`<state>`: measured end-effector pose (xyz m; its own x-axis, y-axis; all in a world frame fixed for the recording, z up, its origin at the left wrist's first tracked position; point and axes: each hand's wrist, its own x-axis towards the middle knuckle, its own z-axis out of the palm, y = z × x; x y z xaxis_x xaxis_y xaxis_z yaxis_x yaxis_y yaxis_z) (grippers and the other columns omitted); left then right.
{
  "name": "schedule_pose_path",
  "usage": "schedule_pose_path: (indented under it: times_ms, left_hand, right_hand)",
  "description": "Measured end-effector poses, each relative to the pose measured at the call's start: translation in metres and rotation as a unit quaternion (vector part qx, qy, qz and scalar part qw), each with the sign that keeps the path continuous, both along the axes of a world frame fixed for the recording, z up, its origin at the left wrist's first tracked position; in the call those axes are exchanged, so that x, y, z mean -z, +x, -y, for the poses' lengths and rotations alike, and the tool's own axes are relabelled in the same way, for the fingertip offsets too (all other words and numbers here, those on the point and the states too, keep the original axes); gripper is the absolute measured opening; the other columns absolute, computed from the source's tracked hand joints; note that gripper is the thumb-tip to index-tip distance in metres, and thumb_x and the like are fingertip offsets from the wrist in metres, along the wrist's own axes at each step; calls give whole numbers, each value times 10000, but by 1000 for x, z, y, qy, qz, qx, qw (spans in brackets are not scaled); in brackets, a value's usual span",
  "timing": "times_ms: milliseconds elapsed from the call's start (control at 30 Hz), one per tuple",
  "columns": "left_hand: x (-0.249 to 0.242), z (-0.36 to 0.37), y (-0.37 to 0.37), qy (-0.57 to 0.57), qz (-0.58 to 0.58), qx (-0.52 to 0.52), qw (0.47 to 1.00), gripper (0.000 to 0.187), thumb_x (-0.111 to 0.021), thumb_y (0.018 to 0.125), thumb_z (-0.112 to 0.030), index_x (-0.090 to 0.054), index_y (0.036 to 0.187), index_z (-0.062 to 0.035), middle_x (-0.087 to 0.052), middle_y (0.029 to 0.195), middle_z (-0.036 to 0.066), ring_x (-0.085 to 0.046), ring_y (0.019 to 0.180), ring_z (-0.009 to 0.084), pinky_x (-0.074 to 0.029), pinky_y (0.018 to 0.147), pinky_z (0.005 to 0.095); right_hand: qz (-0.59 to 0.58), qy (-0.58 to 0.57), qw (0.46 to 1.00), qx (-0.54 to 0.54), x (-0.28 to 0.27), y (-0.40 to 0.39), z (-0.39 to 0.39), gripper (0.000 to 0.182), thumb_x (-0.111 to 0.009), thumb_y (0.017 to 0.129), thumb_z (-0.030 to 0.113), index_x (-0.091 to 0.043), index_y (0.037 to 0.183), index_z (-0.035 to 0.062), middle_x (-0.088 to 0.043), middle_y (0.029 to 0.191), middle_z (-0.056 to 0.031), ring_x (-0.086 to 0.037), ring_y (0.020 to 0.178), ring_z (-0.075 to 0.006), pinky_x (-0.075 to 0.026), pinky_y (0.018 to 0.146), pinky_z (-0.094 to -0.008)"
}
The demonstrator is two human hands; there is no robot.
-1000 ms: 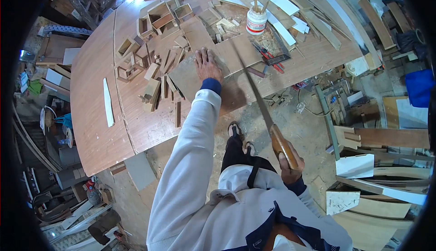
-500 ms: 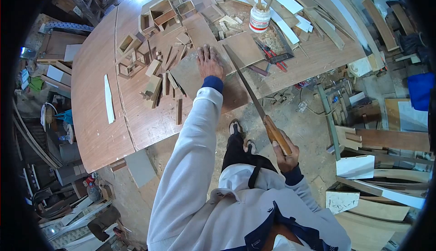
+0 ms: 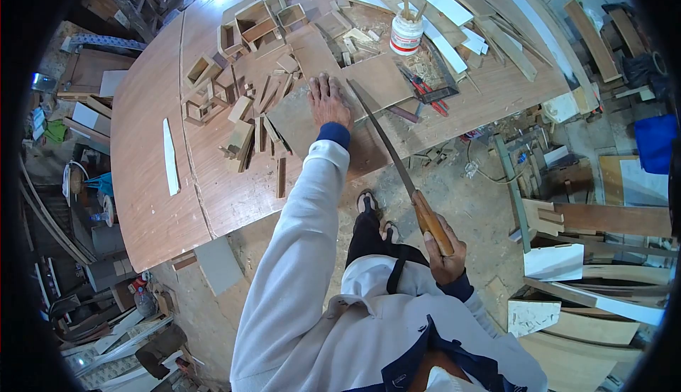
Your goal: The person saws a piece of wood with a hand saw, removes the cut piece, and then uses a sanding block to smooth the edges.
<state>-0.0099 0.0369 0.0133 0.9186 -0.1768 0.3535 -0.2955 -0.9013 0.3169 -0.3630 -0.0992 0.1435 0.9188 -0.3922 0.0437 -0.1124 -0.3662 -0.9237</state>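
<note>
Pinning the brownish-grey board (image 3: 292,117) down near my side of the big wooden table (image 3: 156,207) is half the job here, imo. My left hand (image 3: 329,101) is flat on it, palm down, fingers a little spread. I'd want the weight through the palm rather than the fingertips, so the board can't chatter or twist.

The handsaw (image 3: 386,144) slants up from my right, its tip close to my left fingers. Can't tell from here whether the teeth are touching wood. That gap looks tight to me, so I'd favour a slower stroke and fingers well off the blade's line. My right hand (image 3: 447,261) is wrapped round the wooden handle (image 3: 431,225), out past the table edge. Snug, not strangled, is the way to go, with wrist and forearm lined up behind the blade so it doesn't wander or bind.

Another flat board (image 3: 379,80) sits just right of the blade, so I'd watch for nicking it. Further out there's a white tub (image 3: 406,36), some red-handled tools (image 3: 438,107), and little wooden boxes (image 3: 255,23) on the far side, all clear of my stroke.
</note>
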Motion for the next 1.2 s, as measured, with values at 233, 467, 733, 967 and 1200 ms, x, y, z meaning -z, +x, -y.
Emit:
schedule_pose_path:
  times_ms: [233, 467, 733, 967, 1200]
  left_hand:
    - [1, -1, 1, -3, -3, 7, 1000, 527, -509, 805, -145, -491, 1324, -54, -351, 1482, 129, -214, 1411, 369, -203, 1131, 510]
    - [1, -1, -1, 14, -23, 17, 999, 572, -528, 773, -146, -488, 1333, -41, -320, 1499, 135, -182, 1421, 367, -151, 1152, 496]
    - [7, 4, 1, 19, -39, -25, 999, 637, -547, 749, -151, -446, 1370, -56, -305, 1510, 119, -162, 1430, 354, -137, 1162, 480]
    - [-5, 2, -1, 27, -57, -2, 998, 631, -534, 755, -129, -442, 1376, -57, -306, 1508, 112, -151, 1434, 348, -135, 1161, 487]
    - [2, 4, 0, 23, -41, -21, 999, 628, -540, 757, -134, -447, 1372, -55, -309, 1508, 114, -156, 1433, 350, -137, 1158, 491]
  right_hand:
    - [12, -40, 999, -8, -8, 29, -12, 441, -633, 846, 98, -521, 1246, -48, -657, 1045, -236, -699, 839, -330, -548, 703, -344]
    - [-37, -42, 998, -28, 2, 114, -11, 444, -635, 849, 125, -516, 1243, -41, -659, 926, -238, -695, 762, -330, -538, 656, -363]
    - [13, -72, 996, -40, 3, 54, -5, 441, -615, 846, 119, -514, 1243, -44, -649, 853, -243, -683, 718, -354, -529, 616, -378]
    - [-22, -61, 997, -45, 11, 102, -13, 448, -619, 853, 133, -515, 1254, -38, -649, 829, -242, -673, 708, -374, -529, 606, -377]
    - [21, -58, 997, -38, -4, 42, -3, 435, -624, 857, 149, -516, 1236, -33, -618, 774, -251, -663, 690, -371, -519, 602, -385]
